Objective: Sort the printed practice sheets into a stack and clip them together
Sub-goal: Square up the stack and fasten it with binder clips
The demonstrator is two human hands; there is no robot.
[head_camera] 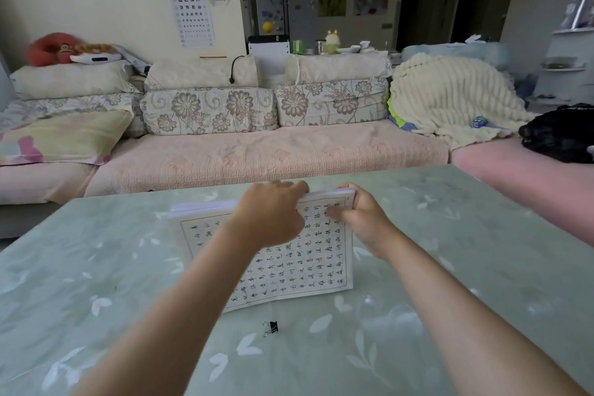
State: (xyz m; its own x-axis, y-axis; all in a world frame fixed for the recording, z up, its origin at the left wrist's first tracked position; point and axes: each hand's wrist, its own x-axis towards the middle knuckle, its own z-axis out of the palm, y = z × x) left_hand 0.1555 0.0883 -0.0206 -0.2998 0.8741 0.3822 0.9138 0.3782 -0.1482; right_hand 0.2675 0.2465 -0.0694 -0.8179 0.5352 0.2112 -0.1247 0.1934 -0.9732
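A stack of white practice sheets (308, 264), printed with a grid of black characters, stands tilted on its lower edge on the pale green table (450, 267). My left hand (273, 212) curls over the stack's top edge near the middle. My right hand (363, 215) grips the top right corner, thumb on the printed face. A small black binder clip (270, 328) lies on the table in front of the stack, between my forearms, touched by neither hand.
A long sofa (257, 157) with floral cushions runs along the table's far edge. A cream blanket (450, 100) and a black bag (562, 132) lie at the right. The tabletop has a pale leaf pattern.
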